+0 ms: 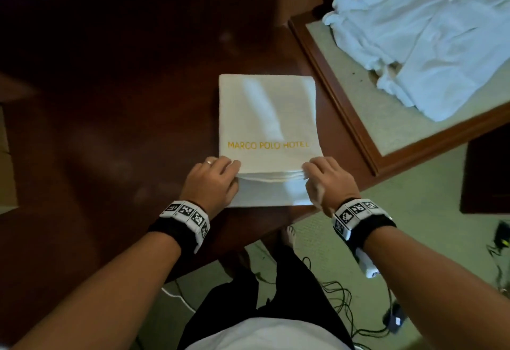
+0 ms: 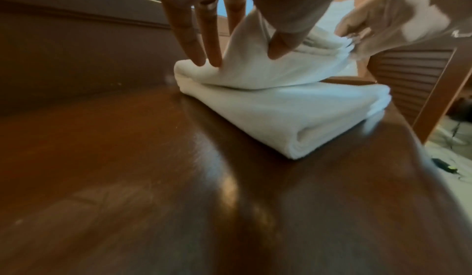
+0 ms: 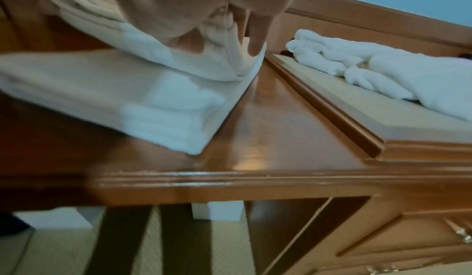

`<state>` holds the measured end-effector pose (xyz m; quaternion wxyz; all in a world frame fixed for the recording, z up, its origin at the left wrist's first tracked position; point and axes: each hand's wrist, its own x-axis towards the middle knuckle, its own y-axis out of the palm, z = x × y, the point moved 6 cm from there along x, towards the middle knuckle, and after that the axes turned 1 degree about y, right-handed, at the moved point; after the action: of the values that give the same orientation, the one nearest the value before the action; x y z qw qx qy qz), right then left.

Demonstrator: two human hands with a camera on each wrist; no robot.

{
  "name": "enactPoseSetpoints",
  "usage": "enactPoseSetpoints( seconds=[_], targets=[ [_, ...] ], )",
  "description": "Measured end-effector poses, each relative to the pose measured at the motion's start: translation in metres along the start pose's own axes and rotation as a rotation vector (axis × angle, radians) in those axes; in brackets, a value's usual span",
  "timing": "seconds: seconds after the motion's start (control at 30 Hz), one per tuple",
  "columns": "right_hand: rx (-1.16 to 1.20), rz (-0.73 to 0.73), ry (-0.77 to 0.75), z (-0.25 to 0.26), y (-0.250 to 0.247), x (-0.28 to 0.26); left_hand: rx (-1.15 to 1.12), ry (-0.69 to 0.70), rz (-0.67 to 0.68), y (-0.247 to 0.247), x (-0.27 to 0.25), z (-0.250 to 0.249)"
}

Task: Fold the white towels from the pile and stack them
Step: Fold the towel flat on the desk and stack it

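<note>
Now both hands' grip pinches the top towel [image 1: 266,117] near edge, above the stack

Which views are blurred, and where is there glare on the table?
Head view: dim, but the folded towel lettering is sharp. Left wrist view: blurred near hand, bright glare on the wooden table. Right wrist view: towel and hand smeared by motion.

Head view looks steeply down on the table [image 1: 110,101] from above — both wrist views sit low, close, facing each other across the folded towel [image 2: 293,113].
</note>
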<state>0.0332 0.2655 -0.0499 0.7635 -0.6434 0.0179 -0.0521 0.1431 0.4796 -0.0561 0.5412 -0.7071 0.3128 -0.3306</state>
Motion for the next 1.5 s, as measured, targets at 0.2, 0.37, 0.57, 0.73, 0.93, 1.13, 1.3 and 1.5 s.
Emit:
enactPoseSetpoints(
  seconds=[0.2,0.37,0.57,0.73,0.93,1.13,1.3,1.5],
  targets=[
    [-0.059,0.139,-0.068,0.002,0.033,-0.041,0.041,0.059,0.189,0.032,-0.036,-0.013],
    [0.010,0.096,-0.007,-0.001,0.026,-0.035,0.075,0.057,0.124,0.026,-0.027,-0.015],
    [-0.033,0.136,-0.109,0.003,0.022,-0.053,0.028,0.135,0.050,0.023,-0.056,-0.020],
    [-0.124,0.324,-0.077,0.003,0.035,-0.053,0.111,0.130,0.145,0.039,-0.057,-0.021],
    [-0.029,0.267,-0.002,0.000,0.029,-0.043,0.163,0.120,0.099,0.034,-0.050,-0.028],
    [-0.072,0.337,0.016,0.005,0.022,-0.043,0.066,0.046,0.230,0.024,-0.035,-0.027],
    [0.112,0.040,0.021,0.017,0.006,0.004,0.025,-0.019,0.074,0.017,0.005,-0.030],
    [-0.012,0.328,0.192,0.005,0.067,-0.017,-0.001,-0.180,0.328,0.067,-0.009,-0.021]
  ],
)
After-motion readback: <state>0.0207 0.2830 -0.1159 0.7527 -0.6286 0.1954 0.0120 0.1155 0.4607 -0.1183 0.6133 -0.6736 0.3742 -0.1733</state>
